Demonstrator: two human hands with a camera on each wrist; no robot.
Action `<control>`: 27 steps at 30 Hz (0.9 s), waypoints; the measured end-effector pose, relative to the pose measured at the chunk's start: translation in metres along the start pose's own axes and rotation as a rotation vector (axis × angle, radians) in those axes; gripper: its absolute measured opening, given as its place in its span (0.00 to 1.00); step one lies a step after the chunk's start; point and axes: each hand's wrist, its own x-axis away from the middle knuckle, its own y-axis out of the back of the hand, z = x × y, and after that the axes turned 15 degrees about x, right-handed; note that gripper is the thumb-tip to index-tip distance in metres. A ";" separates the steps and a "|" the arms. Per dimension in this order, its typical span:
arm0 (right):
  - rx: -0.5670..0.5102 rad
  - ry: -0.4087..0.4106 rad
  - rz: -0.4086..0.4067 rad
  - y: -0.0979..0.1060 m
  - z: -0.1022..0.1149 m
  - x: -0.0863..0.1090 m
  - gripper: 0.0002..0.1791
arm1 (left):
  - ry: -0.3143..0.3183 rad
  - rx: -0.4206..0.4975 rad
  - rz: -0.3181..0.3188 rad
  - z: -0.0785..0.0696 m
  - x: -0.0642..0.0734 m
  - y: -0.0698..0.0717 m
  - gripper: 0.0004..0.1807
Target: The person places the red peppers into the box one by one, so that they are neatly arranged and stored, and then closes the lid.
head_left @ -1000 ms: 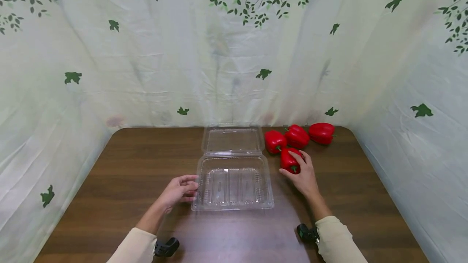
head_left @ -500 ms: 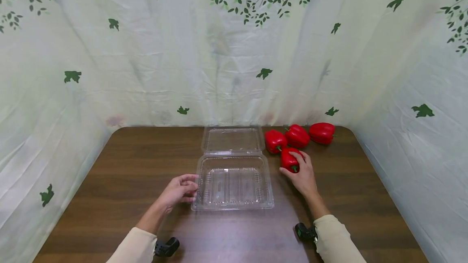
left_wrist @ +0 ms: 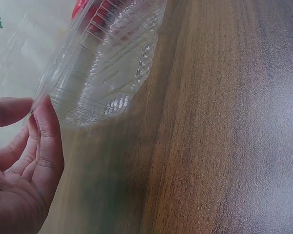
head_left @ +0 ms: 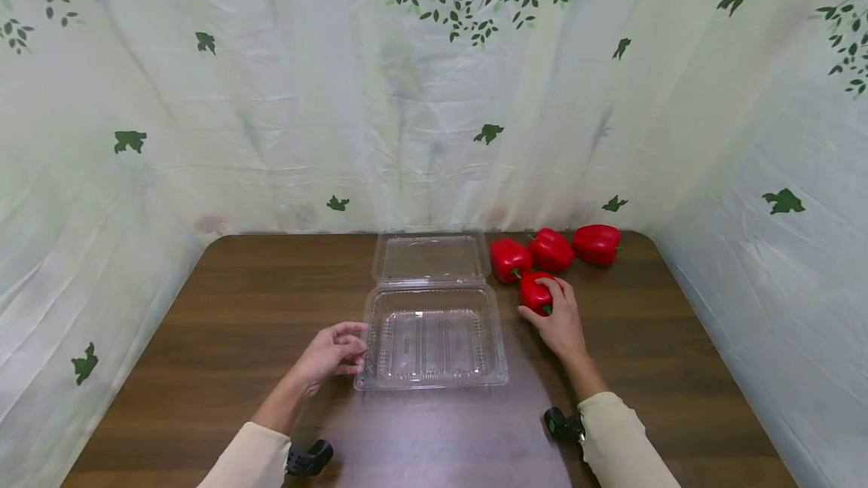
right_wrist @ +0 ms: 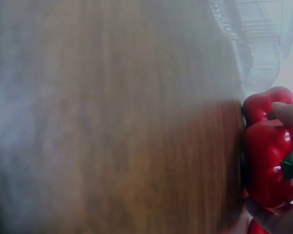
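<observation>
Brown wood-grain table (head_left: 271,285)
Your left hand (head_left: 327,355) pinches a clear plastic clamshell (head_left: 434,341) (open); your right hand (head_left: 563,324) grips a glossy red pepper (head_left: 533,293).

We're seeing clear, shiny plastic on the container (head_left: 434,345), with ribbed sides. The peppers (head_left: 596,245) look smooth and super glossy. The table (head_left: 271,285) has a wood-grain finish, slightly rough up close with a soft sheen, and we'd call the sleeves (head_left: 624,439) matt cloth.

Inscriptions: none legible on the clear plastic clamshell container (head_left: 434,345), the red bell peppers (head_left: 551,250), the black wrist cameras (head_left: 308,459) or the leaf-patterned backdrop curtain (head_left: 319,89).
</observation>
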 end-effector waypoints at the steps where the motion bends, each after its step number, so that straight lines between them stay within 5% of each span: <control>1: -0.004 0.004 -0.009 0.000 0.000 0.000 0.31 | 0.000 0.000 0.003 0.000 0.000 0.000 0.23; 12: -0.047 0.019 -0.058 0.001 -0.001 0.002 0.25 | 0.002 0.013 0.013 -0.001 0.001 0.000 0.23; 27: -0.064 -0.018 -0.065 0.009 -0.003 0.001 0.30 | -0.004 0.013 0.031 -0.003 0.000 0.001 0.24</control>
